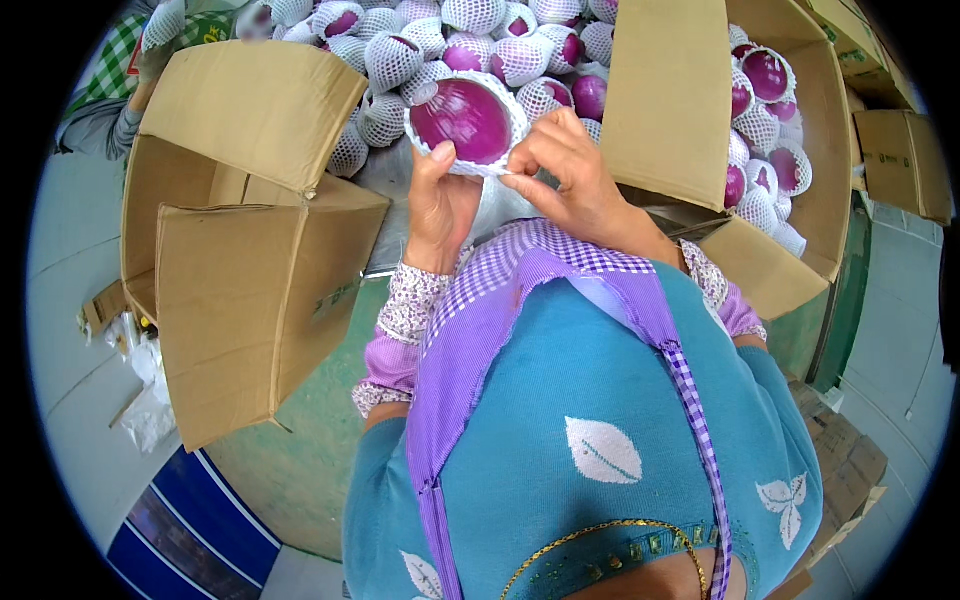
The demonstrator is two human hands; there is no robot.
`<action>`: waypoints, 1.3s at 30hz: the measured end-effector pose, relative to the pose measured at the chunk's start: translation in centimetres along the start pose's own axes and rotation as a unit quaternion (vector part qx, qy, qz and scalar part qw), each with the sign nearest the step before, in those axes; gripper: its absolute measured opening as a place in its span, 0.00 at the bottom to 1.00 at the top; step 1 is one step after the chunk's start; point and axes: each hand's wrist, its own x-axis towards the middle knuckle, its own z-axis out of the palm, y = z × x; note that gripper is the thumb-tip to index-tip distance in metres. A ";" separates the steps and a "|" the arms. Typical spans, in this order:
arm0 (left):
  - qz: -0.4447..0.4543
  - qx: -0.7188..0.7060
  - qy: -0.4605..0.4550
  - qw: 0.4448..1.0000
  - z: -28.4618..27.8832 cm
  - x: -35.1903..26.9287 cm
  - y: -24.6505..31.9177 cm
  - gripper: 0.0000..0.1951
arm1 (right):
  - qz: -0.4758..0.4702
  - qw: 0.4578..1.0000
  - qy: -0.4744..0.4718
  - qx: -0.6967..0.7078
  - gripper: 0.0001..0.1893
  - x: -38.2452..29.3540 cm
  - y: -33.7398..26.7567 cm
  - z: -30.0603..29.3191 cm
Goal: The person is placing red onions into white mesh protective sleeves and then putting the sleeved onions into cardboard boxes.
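Note:
My left hand (439, 206) cradles a red onion (469, 120) from below, its thumb lying on the near edge. A white foam net sleeve (519, 112) wraps around the onion and leaves much of its glossy purple skin bare on top. At the sleeve's near right edge, my right hand (574, 176) pinches the foam between thumb and fingers. Just beyond both hands lies a pile of netted red onions (394, 61). One onion (590, 97) in the pile shows a large bare side.
An open cardboard box (225, 307) stands at left. On the right, another cardboard box (840, 172) holds several netted onions (759, 131). Past the left box, a co-worker's hand (154, 66) is near a netted onion (165, 26). Plastic bags (150, 375) lie on the floor.

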 end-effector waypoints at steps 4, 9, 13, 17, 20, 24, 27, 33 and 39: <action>0.052 0.124 -0.046 0.990 0.1 -0.1 0.8 0.43 | 0.191 0.960 -0.076 0.189 0.13 -0.6 0.5 -1.1; 0.165 0.322 -0.097 0.927 0.9 0.0 0.6 0.43 | 0.312 0.899 -0.074 0.298 0.49 0.4 0.4 -1.3; 0.285 0.497 -0.108 0.813 1.1 0.3 0.8 0.37 | 0.330 0.876 -0.024 0.351 0.52 1.2 -1.2 -0.6; 0.275 0.471 -0.104 0.831 1.7 0.1 1.0 0.33 | 0.317 0.872 0.026 0.373 0.52 0.9 -0.6 0.2; 0.306 0.491 -0.084 0.811 1.6 0.3 0.7 0.31 | 0.306 0.884 0.066 0.347 0.52 0.9 -1.1 0.3; 0.364 0.573 -0.050 0.733 2.0 0.2 0.7 0.27 | 0.243 0.922 0.076 0.291 0.54 0.9 -0.4 -0.2; 0.383 0.577 -0.015 0.721 1.4 0.8 0.9 0.18 | 0.247 0.916 0.074 0.307 0.55 0.8 -0.3 -0.3; 0.004 0.096 0.016 0.995 0.4 1.2 1.0 0.13 | 0.271 0.834 0.025 0.480 0.44 -0.9 2.0 -0.5; -0.060 -0.005 -0.012 0.998 1.6 0.9 2.3 0.14 | 0.296 0.672 0.027 0.678 0.43 -1.4 2.8 -0.6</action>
